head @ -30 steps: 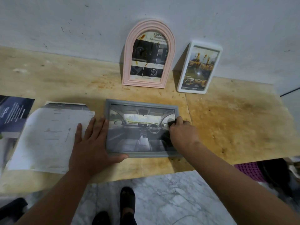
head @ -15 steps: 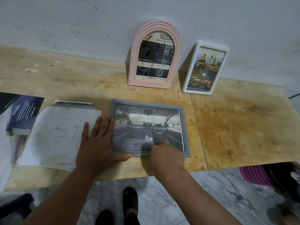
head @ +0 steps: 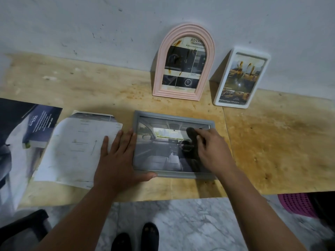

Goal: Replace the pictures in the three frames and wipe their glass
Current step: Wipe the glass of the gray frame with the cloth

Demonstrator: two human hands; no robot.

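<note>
A grey frame (head: 172, 117) with a car-interior picture lies flat on the wooden table (head: 272, 142). My left hand (head: 117, 160) lies flat and spread against its left edge, thumb under the near-left corner. My right hand (head: 212, 151) presses a small dark cloth (head: 192, 133) onto the glass near the upper right. A pink arched frame (head: 184, 62) and a white frame (head: 241, 78) lean upright on the wall behind, both with yellowish smears on their glass.
Loose printed sheets (head: 76, 149) and a dark brochure (head: 27, 127) lie on the table to the left. A pink perforated basket (head: 297, 203) sits on the marble floor at the right. My feet show below the table edge.
My right hand with the cloth went from the glass's right side down to its near edge, then back up to the upper right. The left hand stayed on the frame's left edge.
</note>
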